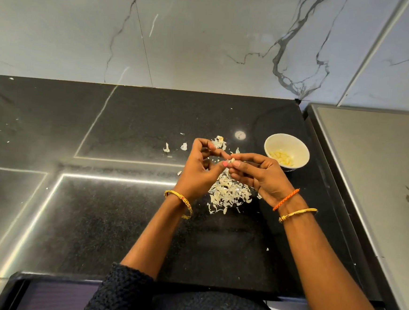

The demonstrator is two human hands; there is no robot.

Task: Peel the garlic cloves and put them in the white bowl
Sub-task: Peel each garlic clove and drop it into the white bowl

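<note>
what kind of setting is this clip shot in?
Most likely a home kitchen. The work surface is a polished black stone counter against a marble-veined wall, and both hands pinch a garlic clove over a pile of skins, beside a white bowl of peeled cloves.

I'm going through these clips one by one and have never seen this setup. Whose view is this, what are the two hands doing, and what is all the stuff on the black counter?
There is no machine here: a person wears a camera on the head, so the single picture looks forward and down at their own arms. The left hand and the right hand meet above a black counter, and their fingertips pinch a small garlic clove between them, apparently peeling it. Under and just beyond the hands lies a heap of papery garlic skins, with a few loose flakes scattered farther left. To the right stands the white bowl, which already holds several peeled cloves. Behind the counter is a marble wall.
</note>
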